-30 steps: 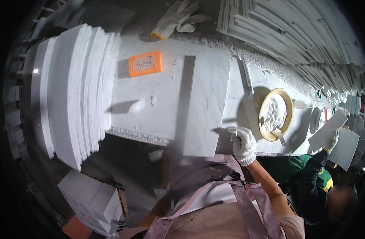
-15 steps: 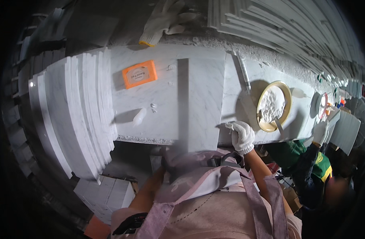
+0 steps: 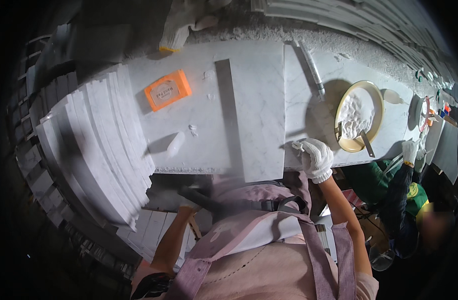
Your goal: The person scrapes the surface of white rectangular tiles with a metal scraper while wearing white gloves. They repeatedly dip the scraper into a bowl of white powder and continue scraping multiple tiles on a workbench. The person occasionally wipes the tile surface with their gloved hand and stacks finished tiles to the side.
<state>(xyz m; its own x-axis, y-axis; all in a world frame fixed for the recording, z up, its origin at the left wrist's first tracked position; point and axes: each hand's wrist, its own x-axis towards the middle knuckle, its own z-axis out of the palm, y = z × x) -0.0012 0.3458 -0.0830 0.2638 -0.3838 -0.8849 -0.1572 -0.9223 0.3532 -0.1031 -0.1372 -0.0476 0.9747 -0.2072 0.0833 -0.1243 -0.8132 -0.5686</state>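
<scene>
A long white marble strip (image 3: 259,115) lies on the worktop (image 3: 209,142), its near end jutting past the front edge. Beside its right edge, my right hand (image 3: 316,159), in a white knitted glove, rests with fingers curled; whatever they may hold is hidden. Below the front edge, left of the strip, my left hand (image 3: 190,204) is partly hidden and blurred. It appears closed round a dark, long tool (image 3: 201,199) whose kind I cannot make out. A cream bowl (image 3: 380,117) of white paste, with spatulas (image 3: 367,142) in it, stands right of my right hand.
An orange box (image 3: 168,91) and a small translucent bottle (image 3: 176,144) sit on the left of the worktop. Stacked slabs (image 3: 96,135) rise at left, more (image 3: 359,22) behind. A white tube (image 3: 312,67) lies near the bowl. A co-worker (image 3: 401,195) works at right.
My left hand and the dark tool have moved left, out from behind the strip's near end. My right hand stays beside the strip. The whole view has shifted and turned slightly.
</scene>
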